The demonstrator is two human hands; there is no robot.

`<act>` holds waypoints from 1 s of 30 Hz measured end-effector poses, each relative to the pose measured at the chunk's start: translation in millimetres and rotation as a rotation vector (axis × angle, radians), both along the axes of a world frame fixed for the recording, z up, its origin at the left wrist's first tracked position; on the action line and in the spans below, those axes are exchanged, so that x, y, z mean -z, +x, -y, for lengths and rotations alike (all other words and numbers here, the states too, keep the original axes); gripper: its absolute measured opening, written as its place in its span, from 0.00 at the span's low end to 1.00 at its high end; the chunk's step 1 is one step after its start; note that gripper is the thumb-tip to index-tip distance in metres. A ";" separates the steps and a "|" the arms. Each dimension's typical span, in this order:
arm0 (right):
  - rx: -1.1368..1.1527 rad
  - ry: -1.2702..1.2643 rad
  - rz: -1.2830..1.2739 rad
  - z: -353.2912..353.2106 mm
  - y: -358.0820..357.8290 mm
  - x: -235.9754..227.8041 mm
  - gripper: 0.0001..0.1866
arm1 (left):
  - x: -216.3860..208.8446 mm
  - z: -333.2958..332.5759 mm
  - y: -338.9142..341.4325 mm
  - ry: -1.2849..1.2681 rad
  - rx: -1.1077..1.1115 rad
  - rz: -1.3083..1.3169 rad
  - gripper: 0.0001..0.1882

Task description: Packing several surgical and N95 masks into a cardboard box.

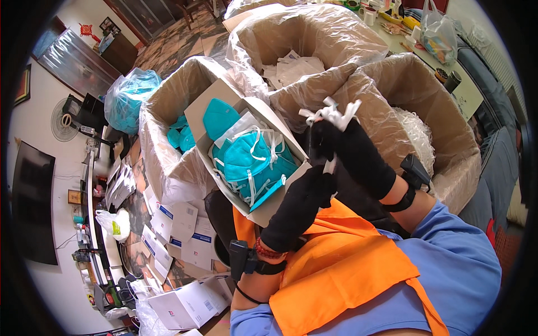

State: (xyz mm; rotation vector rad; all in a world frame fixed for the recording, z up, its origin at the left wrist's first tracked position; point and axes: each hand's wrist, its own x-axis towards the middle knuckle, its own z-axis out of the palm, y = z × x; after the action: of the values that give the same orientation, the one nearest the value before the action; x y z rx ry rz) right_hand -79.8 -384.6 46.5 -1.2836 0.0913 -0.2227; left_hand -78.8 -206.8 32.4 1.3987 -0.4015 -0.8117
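White flattened boxes (196,246) are lying on the floor, well left of the left fingers. Nearer, just left of those fingers, teal masks (238,158) are sitting heaped in an open box (197,112), their loose straps crossing one another — a tug on one could be dragging out its neighbours. This box is leaning at a slant, so a bump from the left wrist could be tipping it. The left hand (308,197), black-gloved, is pinching a short white strip (330,166), fingers narrow. To its right, the right hand (357,154) is gripping a bunch of white bands (336,115), ends sticking out past the fingers; whether strip and bunch are joined, I cannot tell. Thick gloves could be letting a band slip. Right of the right fingers, white strands (417,131) are lying in a lined carton (455,140) — bands dropping there could be getting mixed in.
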 end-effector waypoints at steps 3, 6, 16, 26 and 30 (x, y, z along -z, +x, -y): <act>-0.398 0.548 0.060 2.7 -7.2 -2.4 0.16 | 14.7 -16.0 4.6 0.074 0.094 1.172 0.12; -0.190 -0.178 0.053 12.4 -2.3 13.9 0.15 | 2.1 -27.8 1.4 -0.016 0.058 0.216 0.10; -0.487 -0.668 0.181 3.3 -53.5 31.2 0.13 | 9.0 -51.8 -10.8 0.080 0.066 0.866 0.17; -0.478 -0.001 -0.144 6.1 -123.8 -35.3 0.18 | -29.3 -96.2 -28.5 0.091 0.162 0.624 0.07; 0.326 -0.387 0.248 133.5 -115.6 -21.4 0.17 | 35.5 -260.3 7.7 0.312 -0.554 0.292 0.13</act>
State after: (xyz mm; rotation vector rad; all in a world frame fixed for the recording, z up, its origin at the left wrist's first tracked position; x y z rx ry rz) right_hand -195.4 -518.1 67.9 -1.6113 0.0455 -0.7049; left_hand -71.1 53.5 -3.1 1.8157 -0.0925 -0.2183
